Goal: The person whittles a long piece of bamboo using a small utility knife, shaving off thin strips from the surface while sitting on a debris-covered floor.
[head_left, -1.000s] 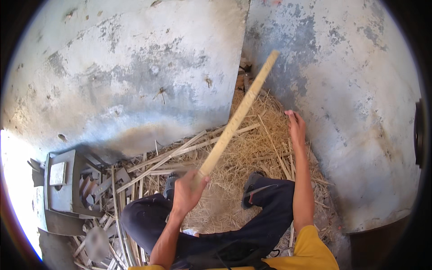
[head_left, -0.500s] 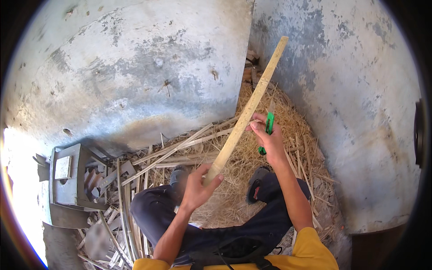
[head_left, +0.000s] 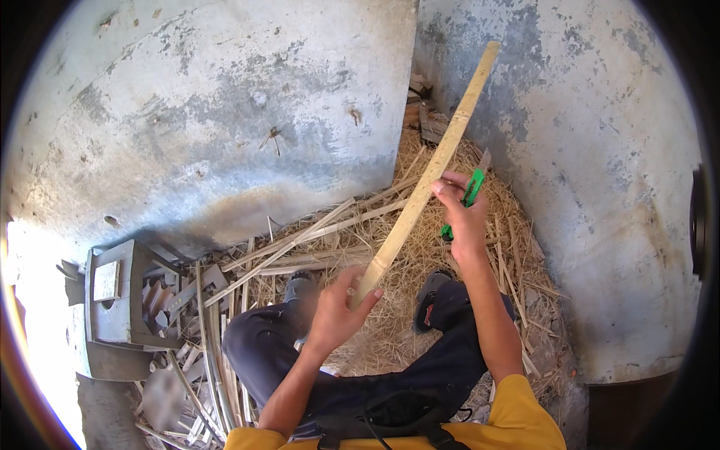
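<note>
A long, flat bamboo strip (head_left: 420, 196) slants up and away to the right in front of me. Its near end sits in the grip of my left hand (head_left: 337, 309), thumb on one side and fingers on the other. Farther along, my right hand (head_left: 466, 217) holds a green utility knife (head_left: 474, 187) with its blade out, pointing up. The thumb and fingertips of that hand also touch the strip's right edge around its middle. The knife's blade stands apart from the strip.
Straw-like shavings (head_left: 405, 322) cover the floor between my shoes. Split strips (head_left: 300, 244) lie along the left wall, with more in a heap at lower left. A grey box-like casing (head_left: 112, 300) stands at the left. Worn plaster walls (head_left: 225, 112) rise ahead and at the right.
Both hands have moved a little to the right with the bamboo strip, its far end now higher and farther right. The right hand, still holding the knife, has shifted up and right.
</note>
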Motion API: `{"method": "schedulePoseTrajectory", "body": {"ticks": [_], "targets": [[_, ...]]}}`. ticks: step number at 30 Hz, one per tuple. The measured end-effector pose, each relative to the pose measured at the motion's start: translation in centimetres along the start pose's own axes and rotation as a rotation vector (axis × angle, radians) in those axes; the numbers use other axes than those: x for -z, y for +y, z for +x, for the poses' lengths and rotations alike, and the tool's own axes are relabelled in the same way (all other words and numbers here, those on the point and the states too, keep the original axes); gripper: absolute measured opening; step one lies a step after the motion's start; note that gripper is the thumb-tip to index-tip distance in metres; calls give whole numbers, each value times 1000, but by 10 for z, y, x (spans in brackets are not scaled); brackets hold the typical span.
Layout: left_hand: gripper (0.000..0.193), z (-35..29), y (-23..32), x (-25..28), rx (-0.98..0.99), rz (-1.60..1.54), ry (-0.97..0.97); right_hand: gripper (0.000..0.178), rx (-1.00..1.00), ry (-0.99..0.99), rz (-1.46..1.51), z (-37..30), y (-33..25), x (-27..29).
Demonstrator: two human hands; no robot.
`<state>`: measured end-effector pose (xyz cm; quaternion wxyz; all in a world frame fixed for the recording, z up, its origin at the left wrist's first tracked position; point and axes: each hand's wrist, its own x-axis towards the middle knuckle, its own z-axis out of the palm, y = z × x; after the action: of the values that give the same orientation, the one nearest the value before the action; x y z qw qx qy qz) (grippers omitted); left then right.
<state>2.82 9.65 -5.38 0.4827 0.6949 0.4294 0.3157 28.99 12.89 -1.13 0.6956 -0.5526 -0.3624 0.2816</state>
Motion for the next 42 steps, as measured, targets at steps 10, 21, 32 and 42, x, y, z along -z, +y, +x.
{"method": "schedulePoseTrajectory", "body": {"ticks": [10, 21, 32, 42], "targets": [[28, -1, -5, 9, 8, -103, 16, 35, 280, -335, -317, -35, 13, -2], [32, -5, -5, 13, 21, -318, -25, 29, 664, -640, -641, -74, 11, -20], [24, -2, -9, 9, 72, -433, -8, 31, 754, -626, -731, -78, 18, -22], [22, -5, -1, 9, 43, -278, 72, 31, 842, -539, -797, -82, 13, -28]]}}
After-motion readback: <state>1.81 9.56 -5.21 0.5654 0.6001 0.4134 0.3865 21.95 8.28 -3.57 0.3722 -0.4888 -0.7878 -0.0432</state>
